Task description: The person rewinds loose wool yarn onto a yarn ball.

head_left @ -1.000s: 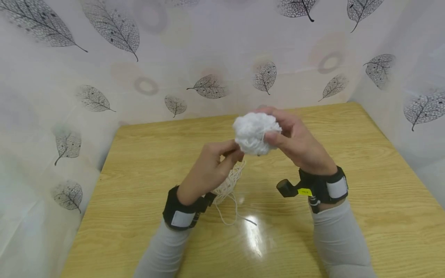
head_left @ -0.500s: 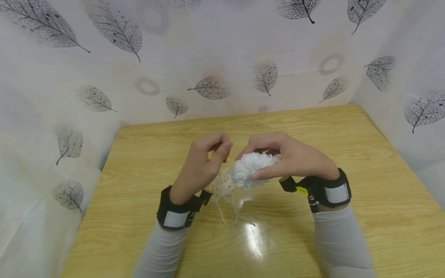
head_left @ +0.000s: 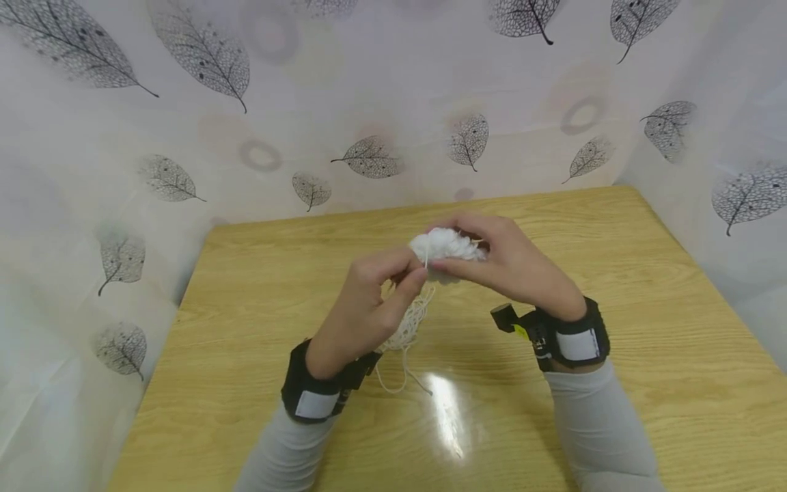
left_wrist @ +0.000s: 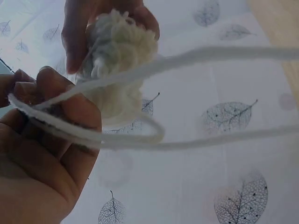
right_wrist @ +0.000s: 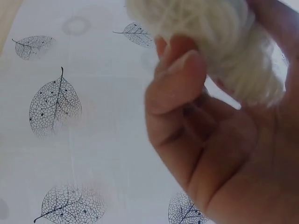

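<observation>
A fluffy white bundle of looped yarn (head_left: 447, 244) is held up over the table by my right hand (head_left: 513, 263), thumb on the near side and fingers on the far side. My left hand (head_left: 381, 294) pinches a white yarn strand (head_left: 426, 254) at the bundle's left end. In the left wrist view the strand (left_wrist: 56, 123) loops over the left fingers, and two lengths of it run off to the right. The right wrist view shows the wound bundle (right_wrist: 205, 28) between the curled fingers (right_wrist: 180, 84) and the palm.
Loose yarn (head_left: 408, 328) lies in a tangled heap on the wooden table (head_left: 246, 328) below the left hand, one end trailing toward the front. A leaf-print sheet (head_left: 399, 82) walls off the back and sides.
The right hand lowered the bundle, then raised it again and turned it. The left hand came away from it and is now back at its left end with a strand.
</observation>
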A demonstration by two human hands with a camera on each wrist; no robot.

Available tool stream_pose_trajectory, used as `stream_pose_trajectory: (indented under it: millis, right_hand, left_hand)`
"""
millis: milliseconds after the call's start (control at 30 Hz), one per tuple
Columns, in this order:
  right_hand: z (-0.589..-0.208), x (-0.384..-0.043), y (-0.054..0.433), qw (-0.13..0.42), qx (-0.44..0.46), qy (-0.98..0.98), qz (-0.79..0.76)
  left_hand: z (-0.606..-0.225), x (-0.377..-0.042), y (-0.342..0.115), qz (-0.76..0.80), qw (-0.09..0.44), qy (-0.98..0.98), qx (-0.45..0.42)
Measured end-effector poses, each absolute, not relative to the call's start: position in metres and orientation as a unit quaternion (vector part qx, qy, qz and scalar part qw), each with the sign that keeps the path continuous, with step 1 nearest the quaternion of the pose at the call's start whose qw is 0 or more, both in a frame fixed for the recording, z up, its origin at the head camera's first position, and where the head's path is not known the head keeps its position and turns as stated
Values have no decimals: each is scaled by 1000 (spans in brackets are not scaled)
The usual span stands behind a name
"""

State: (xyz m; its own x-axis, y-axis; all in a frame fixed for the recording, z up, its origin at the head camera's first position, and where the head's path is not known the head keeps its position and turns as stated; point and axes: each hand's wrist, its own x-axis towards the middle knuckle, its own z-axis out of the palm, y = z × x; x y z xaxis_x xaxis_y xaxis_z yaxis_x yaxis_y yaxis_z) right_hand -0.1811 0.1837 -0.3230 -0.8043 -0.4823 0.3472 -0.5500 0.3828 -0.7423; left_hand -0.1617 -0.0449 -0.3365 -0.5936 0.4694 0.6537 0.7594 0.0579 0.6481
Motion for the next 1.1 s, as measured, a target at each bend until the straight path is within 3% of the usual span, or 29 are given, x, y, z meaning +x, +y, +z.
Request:
stream_pose_trajectory:
  millis: [200,833,1100]
  right_hand:
    - [-314,-184,181,82,273,-800,527]
    - [-310,-162,187,-10,275,-701,658]
    - [-308,-158,188,-20,311,-680,663]
  left_hand:
    - [-331,-163,-44,-517,130,-725,-436]
    - [-343,-158,-39,-516,45,-752,-408]
    - [-339,-158,-43,-523,21,-753,-399]
